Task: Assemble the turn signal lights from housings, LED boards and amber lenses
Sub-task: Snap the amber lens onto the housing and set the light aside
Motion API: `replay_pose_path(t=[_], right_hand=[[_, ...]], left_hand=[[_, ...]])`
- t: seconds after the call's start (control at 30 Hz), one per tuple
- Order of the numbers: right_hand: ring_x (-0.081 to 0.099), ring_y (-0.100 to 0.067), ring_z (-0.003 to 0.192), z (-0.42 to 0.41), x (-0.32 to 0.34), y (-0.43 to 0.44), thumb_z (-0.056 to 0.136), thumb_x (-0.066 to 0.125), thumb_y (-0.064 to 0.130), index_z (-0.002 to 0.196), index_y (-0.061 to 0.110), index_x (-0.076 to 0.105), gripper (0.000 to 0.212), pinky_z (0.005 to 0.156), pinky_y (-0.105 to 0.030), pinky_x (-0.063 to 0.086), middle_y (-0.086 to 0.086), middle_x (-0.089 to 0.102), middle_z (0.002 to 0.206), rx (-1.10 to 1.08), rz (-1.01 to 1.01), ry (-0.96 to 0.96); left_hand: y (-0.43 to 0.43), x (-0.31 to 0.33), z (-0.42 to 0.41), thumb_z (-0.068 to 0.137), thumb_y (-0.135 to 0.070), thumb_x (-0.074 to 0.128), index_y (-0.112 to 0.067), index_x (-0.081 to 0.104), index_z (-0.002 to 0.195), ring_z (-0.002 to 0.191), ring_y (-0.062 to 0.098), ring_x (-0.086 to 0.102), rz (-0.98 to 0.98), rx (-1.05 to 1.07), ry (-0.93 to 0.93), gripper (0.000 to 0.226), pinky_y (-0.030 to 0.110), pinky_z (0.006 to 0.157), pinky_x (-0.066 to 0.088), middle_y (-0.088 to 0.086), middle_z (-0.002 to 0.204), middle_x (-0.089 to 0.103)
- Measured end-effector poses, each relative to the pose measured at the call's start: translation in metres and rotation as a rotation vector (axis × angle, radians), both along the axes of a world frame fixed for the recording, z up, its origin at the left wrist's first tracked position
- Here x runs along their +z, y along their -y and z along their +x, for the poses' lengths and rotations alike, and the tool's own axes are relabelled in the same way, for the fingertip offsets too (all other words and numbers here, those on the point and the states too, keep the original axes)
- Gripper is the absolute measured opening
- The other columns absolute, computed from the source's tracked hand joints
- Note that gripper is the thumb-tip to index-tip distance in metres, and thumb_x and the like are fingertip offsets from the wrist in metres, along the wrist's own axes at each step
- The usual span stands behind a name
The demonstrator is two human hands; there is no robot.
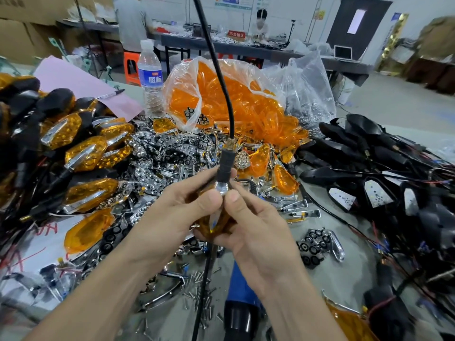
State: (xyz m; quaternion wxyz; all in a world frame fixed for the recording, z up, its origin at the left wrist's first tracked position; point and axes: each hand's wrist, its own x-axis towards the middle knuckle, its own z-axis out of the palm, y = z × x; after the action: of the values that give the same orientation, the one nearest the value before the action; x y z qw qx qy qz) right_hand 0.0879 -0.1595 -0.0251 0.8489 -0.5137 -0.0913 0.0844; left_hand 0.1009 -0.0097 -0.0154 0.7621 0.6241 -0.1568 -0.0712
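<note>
Both hands, left hand (177, 207) and right hand (256, 230), grip one amber turn signal light (214, 226) above the desk (344, 276), thumbs meeting below its stem (224, 168). Squeezing evenly should, I judge, close it flush.

Single head-worn wide-angle cam, set above near edge of counter (344, 274), facing fwd and down. V. close to the work: left hand (177, 205) and right hand (258, 232) at frame centre, both gripping turn signal light (214, 225), forearms in from bottom corners. Barrel bend twd edges. Counter piles across mid-frame, L to R. Top band: across room to far table (270, 51) and back wall, table line sloping down to the R.
</note>
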Motion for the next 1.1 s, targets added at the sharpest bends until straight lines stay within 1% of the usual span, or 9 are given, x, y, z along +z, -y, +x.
replay_pose_path(t=[0.17,0.3,0.4,0.53,0.7,0.83,0.93,1.0,1.1], right_hand=[[0.074,-0.028,0.087,0.000,0.004,0.002,0.085,0.073,0.043,0.114,0.011,0.077,0.044,0.072,-0.050,0.063,-0.013,0.074,0.092,-0.076,-0.082,-0.032],[0.076,-0.027,0.092,0.000,0.007,0.001,0.100,0.067,0.021,0.121,0.029,0.074,0.023,0.071,-0.044,0.065,-0.008,0.078,0.100,-0.083,-0.197,-0.040],[0.073,-0.025,0.083,-0.002,0.008,0.005,0.093,0.073,0.000,0.115,0.028,0.077,0.036,0.069,-0.034,0.063,-0.012,0.079,0.100,-0.078,-0.202,-0.014],[0.074,-0.018,0.083,-0.002,0.005,0.006,0.089,0.074,-0.005,0.108,0.017,0.082,0.030,0.069,-0.031,0.062,-0.006,0.081,0.096,-0.168,-0.225,0.065],[0.075,-0.016,0.085,-0.003,0.006,0.002,0.088,0.075,-0.005,0.110,0.019,0.082,0.033,0.069,-0.031,0.062,-0.005,0.081,0.098,-0.156,-0.241,0.123],[0.073,-0.017,0.073,0.001,0.010,0.016,0.081,0.085,0.002,0.094,0.022,0.085,0.025,0.064,-0.030,0.061,-0.007,0.081,0.088,-0.184,-0.291,0.086],[0.074,-0.003,0.076,0.000,0.008,0.020,0.075,0.089,0.010,0.081,0.049,0.079,0.041,0.066,-0.014,0.055,0.019,0.078,0.081,-0.479,-0.552,0.195],[0.074,0.000,0.078,-0.002,0.006,0.015,0.074,0.087,0.014,0.091,0.054,0.077,0.044,0.067,-0.013,0.057,0.027,0.076,0.084,-0.578,-0.686,0.288],[0.075,-0.004,0.088,-0.001,0.002,0.009,0.073,0.080,0.009,0.120,0.036,0.076,0.054,0.074,-0.021,0.060,0.021,0.078,0.100,-0.377,-0.572,0.299]], left_hand=[[0.010,-0.002,0.001,0.077,-0.052,0.073,-0.033,0.077,0.119,0.103,0.025,0.074,0.038,0.089,0.009,0.046,0.028,0.083,0.059,0.032,0.112,0.069],[0.015,-0.003,0.006,0.071,-0.061,0.074,-0.030,0.082,0.104,0.092,0.020,0.076,0.036,0.186,-0.123,0.047,0.039,0.082,0.057,0.013,0.102,0.079],[0.012,-0.005,0.007,0.073,-0.059,0.067,-0.020,0.084,0.097,0.087,0.030,0.075,-0.067,0.227,-0.203,0.049,0.040,0.077,0.061,0.015,0.099,0.079],[0.006,-0.004,0.008,0.087,-0.048,0.070,-0.008,0.075,0.120,0.115,0.042,0.067,-0.082,0.184,-0.136,0.052,0.050,0.098,0.055,0.019,0.120,0.074],[-0.004,-0.003,0.010,0.083,-0.046,0.072,0.000,0.073,0.117,0.105,0.033,0.071,-0.075,0.164,-0.024,0.058,0.037,0.082,0.060,0.020,0.118,0.075],[0.003,-0.006,0.008,0.094,-0.047,0.064,-0.012,0.081,0.106,0.103,0.027,0.074,0.081,0.220,-0.049,0.041,0.048,0.094,0.056,0.013,0.108,0.079],[0.009,-0.010,0.007,0.101,-0.032,0.062,-0.036,0.080,0.108,0.097,0.001,0.074,0.384,0.464,0.114,0.020,0.032,0.088,0.058,-0.017,0.101,0.079],[0.013,-0.011,0.001,0.105,-0.031,0.060,-0.043,0.076,0.116,0.099,0.005,0.075,0.321,0.408,0.132,0.024,0.026,0.081,0.061,-0.016,0.103,0.079],[0.013,-0.011,-0.001,0.095,-0.055,0.058,-0.057,0.064,0.118,0.101,0.007,0.074,0.312,0.320,0.146,0.024,0.041,0.085,0.060,-0.014,0.107,0.078]])
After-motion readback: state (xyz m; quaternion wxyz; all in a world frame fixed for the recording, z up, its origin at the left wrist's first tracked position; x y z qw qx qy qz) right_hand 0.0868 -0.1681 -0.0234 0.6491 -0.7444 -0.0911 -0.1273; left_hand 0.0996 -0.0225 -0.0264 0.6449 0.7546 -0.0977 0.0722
